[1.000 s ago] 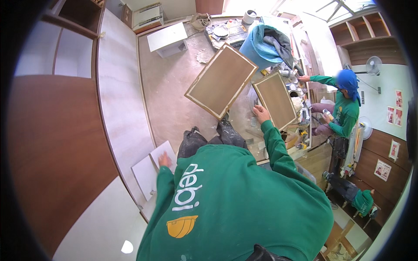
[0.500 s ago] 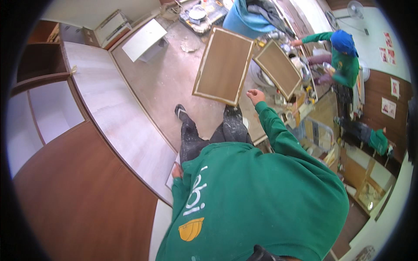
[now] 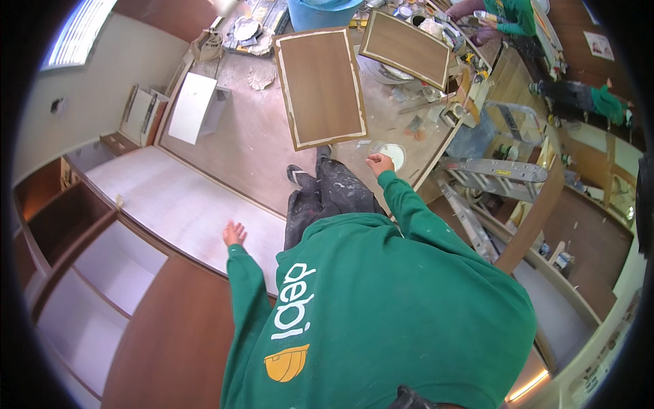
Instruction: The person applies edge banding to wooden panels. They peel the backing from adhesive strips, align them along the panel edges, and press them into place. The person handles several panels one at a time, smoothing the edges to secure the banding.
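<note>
My left hand (image 3: 235, 234) is spread open, fingers apart, over a long white board (image 3: 170, 198), and holds nothing. My right hand (image 3: 379, 163) is stretched forward with its fingers curled, right beside a small round white lid (image 3: 395, 155) on the dusty floor. Whether it grips anything is unclear. My green sleeves and paint-stained dark trousers (image 3: 327, 198) fill the middle. A brown panel with pale edges (image 3: 320, 85) lies on the floor just beyond my right hand.
A second brown panel (image 3: 405, 46) lies further off, near a blue tub (image 3: 320, 10) and several tins. A metal ladder (image 3: 490, 170) lies to the right. A white box (image 3: 194, 105) stands at the left. Open brown shelves (image 3: 75, 238) are at the far left. A co-worker in green (image 3: 511, 13) works at the top right.
The view has swung, so the panels now sit higher and nearer the centre. My left hand has come off the white sheets and is spread over the long white board. My right arm stays stretched out.
</note>
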Demonstrator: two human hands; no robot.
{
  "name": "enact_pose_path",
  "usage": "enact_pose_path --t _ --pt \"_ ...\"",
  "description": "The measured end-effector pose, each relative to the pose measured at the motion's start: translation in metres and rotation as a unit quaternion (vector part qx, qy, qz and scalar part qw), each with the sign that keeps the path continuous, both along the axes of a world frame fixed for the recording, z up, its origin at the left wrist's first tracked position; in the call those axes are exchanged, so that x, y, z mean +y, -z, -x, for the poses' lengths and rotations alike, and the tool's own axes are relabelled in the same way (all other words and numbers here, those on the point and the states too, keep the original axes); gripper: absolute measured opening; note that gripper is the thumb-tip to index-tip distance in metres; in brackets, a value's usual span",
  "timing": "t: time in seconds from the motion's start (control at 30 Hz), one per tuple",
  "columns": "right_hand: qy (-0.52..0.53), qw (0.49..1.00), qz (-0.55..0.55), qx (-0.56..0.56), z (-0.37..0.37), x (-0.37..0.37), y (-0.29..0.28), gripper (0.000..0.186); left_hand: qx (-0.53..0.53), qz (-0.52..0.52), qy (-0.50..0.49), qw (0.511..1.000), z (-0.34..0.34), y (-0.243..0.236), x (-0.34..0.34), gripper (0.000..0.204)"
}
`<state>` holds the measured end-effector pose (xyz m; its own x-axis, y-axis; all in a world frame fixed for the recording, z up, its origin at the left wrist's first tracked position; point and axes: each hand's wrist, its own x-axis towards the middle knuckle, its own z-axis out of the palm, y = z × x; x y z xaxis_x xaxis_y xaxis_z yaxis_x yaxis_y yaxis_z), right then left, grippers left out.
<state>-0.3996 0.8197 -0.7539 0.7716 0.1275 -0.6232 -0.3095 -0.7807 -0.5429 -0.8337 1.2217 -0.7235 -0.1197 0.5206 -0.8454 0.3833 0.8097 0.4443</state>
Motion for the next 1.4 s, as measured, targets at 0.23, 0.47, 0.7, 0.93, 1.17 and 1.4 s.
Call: enact_pose_path --t 0.23,0.47,0.7,0.93,1.17,1.4 --pt "0.089 0.996 -0.011 -0.024 0.015 0.044 0.025 0.025 0.036 -0.166 0.372 0.913 -0.092 -0.007 0.011 0.067" --pt "0.168 0.985 -0.01 -0.046 0.034 0.106 0.001 0.022 -0.036 -0.275 0.578 0.767 -0.237 -0.049 0.083 0.051" --pt "0.209 0.966 0.059 -0.138 0.08 0.17 0.018 0.015 -0.174 -0.296 0.853 0.393 -0.396 -0.03 0.094 0.049" --pt "0.214 0.95 0.133 -0.186 0.112 0.27 0.029 0.012 -0.187 -0.365 0.911 0.042 -0.537 0.042 0.068 0.056" --pt "0.209 0.939 0.205 -0.18 0.118 0.298 0.047 0.011 -0.104 -0.317 0.943 -0.011 -0.597 0.079 0.033 0.071" --pt "0.219 0.93 0.223 -0.196 0.112 0.3 0.06 0.01 -0.012 -0.271 0.962 -0.005 -0.596 0.093 0.028 0.068"
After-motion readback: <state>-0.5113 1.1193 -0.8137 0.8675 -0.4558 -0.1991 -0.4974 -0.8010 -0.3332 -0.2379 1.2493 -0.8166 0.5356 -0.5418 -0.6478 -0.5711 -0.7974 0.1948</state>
